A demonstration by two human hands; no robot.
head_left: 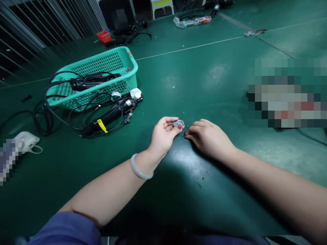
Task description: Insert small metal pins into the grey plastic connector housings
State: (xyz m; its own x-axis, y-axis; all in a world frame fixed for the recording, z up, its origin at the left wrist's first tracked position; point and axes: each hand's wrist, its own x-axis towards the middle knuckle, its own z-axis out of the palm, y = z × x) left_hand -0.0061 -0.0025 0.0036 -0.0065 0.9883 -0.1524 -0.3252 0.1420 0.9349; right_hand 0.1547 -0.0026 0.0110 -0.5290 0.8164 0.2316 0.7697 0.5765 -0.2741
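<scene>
Between the thumb and fingers of my left hand (163, 133) is a small grey rectangular part (178, 123) with a patterned face turned up; its exact kind I cannot make out. A pale bangle (139, 167) circles the left wrist. Close by on the right, my right hand (207, 136) is closed in a pinch just above the green tabletop (163, 92). A tiny dark thin piece (184, 136) shows at its fingertips, too small to name. The two hands are near each other but apart.
Left of my hands stands a teal plastic basket (133, 73) holding a black corded tool (89, 81). Before it lies another black corded tool (114, 114) with a yellow tag. A white device (27, 141) is far left, a red tray (104, 36) at the back, a blurred-out object (286, 102) at right.
</scene>
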